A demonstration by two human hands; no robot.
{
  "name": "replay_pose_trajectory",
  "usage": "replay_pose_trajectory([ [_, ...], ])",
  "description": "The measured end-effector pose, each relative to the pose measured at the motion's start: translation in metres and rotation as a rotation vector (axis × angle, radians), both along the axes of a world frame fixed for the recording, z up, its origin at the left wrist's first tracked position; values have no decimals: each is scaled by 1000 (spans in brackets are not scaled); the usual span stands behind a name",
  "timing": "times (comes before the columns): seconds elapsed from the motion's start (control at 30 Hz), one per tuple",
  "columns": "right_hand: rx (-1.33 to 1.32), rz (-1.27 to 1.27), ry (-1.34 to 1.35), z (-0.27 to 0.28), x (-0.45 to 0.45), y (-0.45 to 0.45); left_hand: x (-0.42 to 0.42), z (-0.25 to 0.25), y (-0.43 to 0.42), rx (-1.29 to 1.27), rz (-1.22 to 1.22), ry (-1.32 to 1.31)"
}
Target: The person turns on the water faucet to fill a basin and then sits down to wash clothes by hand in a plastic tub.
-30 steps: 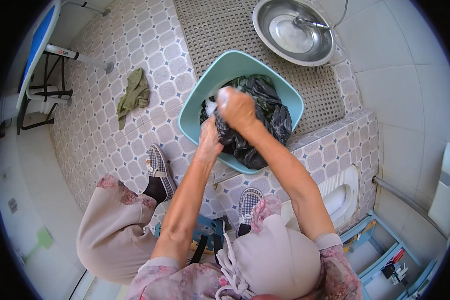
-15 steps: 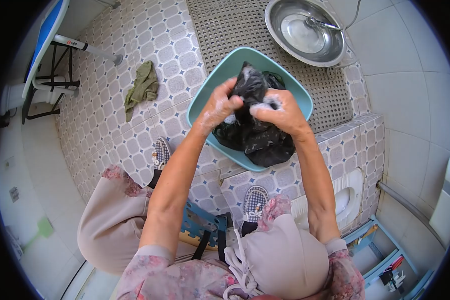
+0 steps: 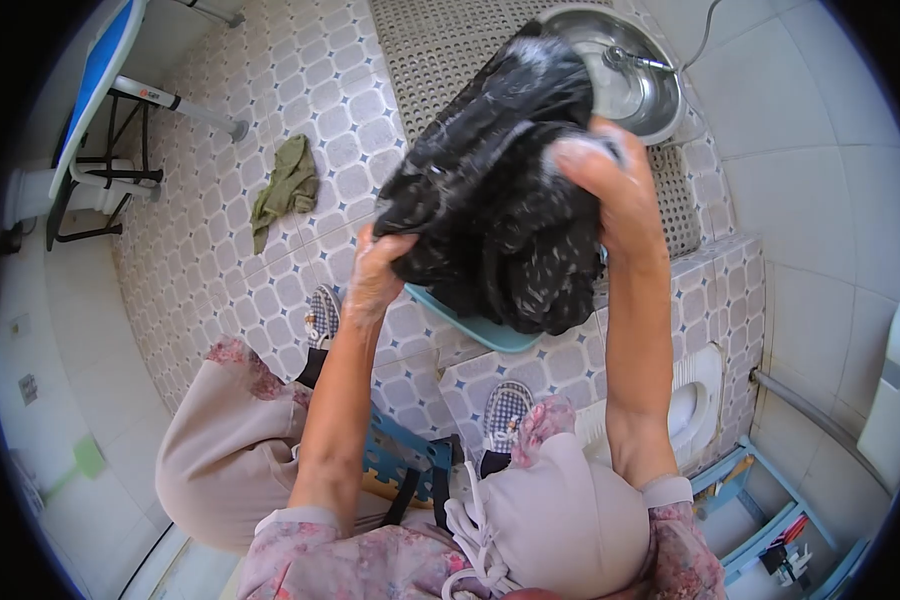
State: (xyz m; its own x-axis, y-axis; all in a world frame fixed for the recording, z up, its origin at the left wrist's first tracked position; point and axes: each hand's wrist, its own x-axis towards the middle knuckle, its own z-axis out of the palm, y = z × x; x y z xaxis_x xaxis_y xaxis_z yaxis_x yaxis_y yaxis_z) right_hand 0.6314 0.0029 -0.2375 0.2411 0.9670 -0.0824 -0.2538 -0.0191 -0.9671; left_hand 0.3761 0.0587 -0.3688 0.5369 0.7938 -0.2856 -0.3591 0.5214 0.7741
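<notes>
A large bundle of wet black cloth (image 3: pixel 500 190), streaked with white suds, is held up between my two hands. It covers most of the teal basin (image 3: pixel 495 337), whose near rim shows below. My left hand (image 3: pixel 375 275) grips the cloth at its lower left edge, thumb on top. On the right side my right hand (image 3: pixel 620 190), with foam on its thumb, is closed on the cloth; some of its fingers are hidden behind it.
A steel bowl (image 3: pixel 660 100) with a shower head (image 3: pixel 640 60) stands at the upper right on a perforated mat (image 3: pixel 400 30). An olive cloth (image 3: pixel 288 190) lies on the tiles. A squat toilet (image 3: pixel 695 400) and a blue rack (image 3: pixel 770 520) are at right.
The black cloth has come up out of the basin and is spread wider between my hands. My left hand has moved down and left, my right hand slightly right.
</notes>
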Motion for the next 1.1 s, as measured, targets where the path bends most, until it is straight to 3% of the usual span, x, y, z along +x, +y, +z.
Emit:
replay_pose_trajectory([
  [0.13,-408,282,-958,-76,30,11,-30,-2,5,-101,68,-66],
  [0.2,-421,308,-1091,-139,39,-6,-37,-6,1,-172,19,-72],
  [0.23,-504,352,-1055,-136,36,-11,-39,-6,-1,-193,-11,-67],
  [0.33,-354,321,-1170,-113,23,-20,-30,14,-6,-169,-81,-32],
  [0.47,-112,526,-1394,-86,9,-8,-18,41,-9,-26,-271,30],
  [0.57,-49,609,-1722,-94,-24,-4,-23,44,-11,125,-429,110],
  [0.6,-60,595,-1667,-106,-32,-4,-23,49,-13,150,-419,123],
  [0.67,168,585,-1518,-130,-20,1,-24,61,-15,203,-398,147],
  [0.73,298,558,-994,-134,8,7,-27,57,-4,160,-371,122],
  [0.87,-35,310,-370,-119,35,-1,-18,26,16,68,-123,174],
  [0.93,86,223,-297,-129,32,0,3,6,17,7,43,188],
  [1.03,66,164,-480,-106,-6,-7,31,-37,32,-203,242,-21],
  [1.1,199,226,-708,-93,-39,-11,40,-58,39,-411,218,-48],
])
